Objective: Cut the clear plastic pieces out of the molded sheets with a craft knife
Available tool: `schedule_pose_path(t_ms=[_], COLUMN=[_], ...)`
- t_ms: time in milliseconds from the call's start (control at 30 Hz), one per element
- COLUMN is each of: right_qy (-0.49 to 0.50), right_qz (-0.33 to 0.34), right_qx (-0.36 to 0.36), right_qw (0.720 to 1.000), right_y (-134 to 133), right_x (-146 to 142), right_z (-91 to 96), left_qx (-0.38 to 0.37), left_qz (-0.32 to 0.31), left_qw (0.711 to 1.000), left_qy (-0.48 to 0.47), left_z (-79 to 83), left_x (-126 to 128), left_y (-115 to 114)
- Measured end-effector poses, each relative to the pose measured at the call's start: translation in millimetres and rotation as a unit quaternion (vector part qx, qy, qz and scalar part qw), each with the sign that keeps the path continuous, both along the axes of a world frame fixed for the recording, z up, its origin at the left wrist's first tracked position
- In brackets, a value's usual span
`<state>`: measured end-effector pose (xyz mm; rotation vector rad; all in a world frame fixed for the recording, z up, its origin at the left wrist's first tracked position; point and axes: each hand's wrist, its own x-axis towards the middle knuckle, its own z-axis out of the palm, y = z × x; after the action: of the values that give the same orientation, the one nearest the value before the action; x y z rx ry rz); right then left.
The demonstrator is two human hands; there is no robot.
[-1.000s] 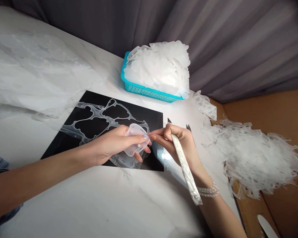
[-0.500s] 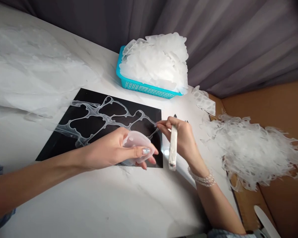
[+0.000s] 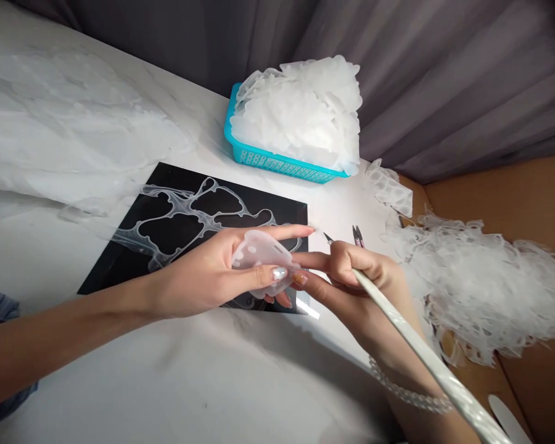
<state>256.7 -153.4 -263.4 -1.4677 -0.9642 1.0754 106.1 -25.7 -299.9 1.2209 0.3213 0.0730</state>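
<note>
My left hand (image 3: 222,271) grips a small translucent silicone piece (image 3: 263,254) with holes in it, thumb on top, forefinger stretched out beyond it. It hovers over the right part of a black mat (image 3: 134,246), where a translucent web of leftover silicone (image 3: 180,213) lies. My right hand (image 3: 351,277) sits just right of the piece and is closed round a long white-handled tool (image 3: 420,351); its dark tip (image 3: 327,238) points up and left. Two fingertips of the right hand touch the piece's edge.
A turquoise basket (image 3: 277,163) heaped with translucent pieces stands at the back. A pile of white silicone scraps (image 3: 481,283) fills a cardboard box (image 3: 513,197) at the right. Small snips (image 3: 358,234) lie beside the mat. Thin clear sheeting (image 3: 65,129) covers the table's left. Grey curtain behind.
My right hand let go of the web's strand, dropped toward the piece, and swung the tool so its handle trails down right. My left hand raised the piece slightly and extended its forefinger.
</note>
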Motion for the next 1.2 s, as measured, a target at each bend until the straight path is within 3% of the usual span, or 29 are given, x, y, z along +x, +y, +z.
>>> schedule_pose_path(t_ms=[267, 433, 600, 700, 800, 867, 1067, 1200], right_qy=[-0.001, -0.032, -0.019, -0.068, -0.177, -0.249, -0.343, -0.323], right_qz=[-0.079, -0.159, -0.164, -0.174, -0.203, -0.19, -0.009, -0.049], right_qx=[0.013, 0.049, 0.054, 0.061, 0.1, 0.126, 0.147, 0.114], right_qw=[0.997, 0.986, 0.985, 0.98, 0.958, 0.941, 0.928, 0.938], right_y=[-3, 1, 8, 7, 2, -1, -5, -6], right_x=[-3, 14, 28, 27, 23, 19, 2, -2], right_z=[-0.4, -8.0, -11.6, -11.7, -7.9, -3.8, -4.9, -14.6], left_qx=[-0.02, -0.094, -0.112, -0.111, -0.108, -0.104, -0.109, -0.071], left_qz=[0.012, 0.038, 0.057, 0.066, 0.074, 0.08, 0.053, 0.06], left_qw=[1.0, 0.995, 0.992, 0.991, 0.991, 0.991, 0.993, 0.996], left_qy=[-0.012, 0.002, 0.022, 0.021, 0.022, 0.024, -0.004, 0.008], left_z=[0.5, -4.5, 3.0, 8.3, 9.0, 8.2, 8.9, 9.7], left_x=[2, 4, 3, 2, 1, 1, 0, 0], left_y=[0, 8, 14, 14, 15, 16, 14, 15])
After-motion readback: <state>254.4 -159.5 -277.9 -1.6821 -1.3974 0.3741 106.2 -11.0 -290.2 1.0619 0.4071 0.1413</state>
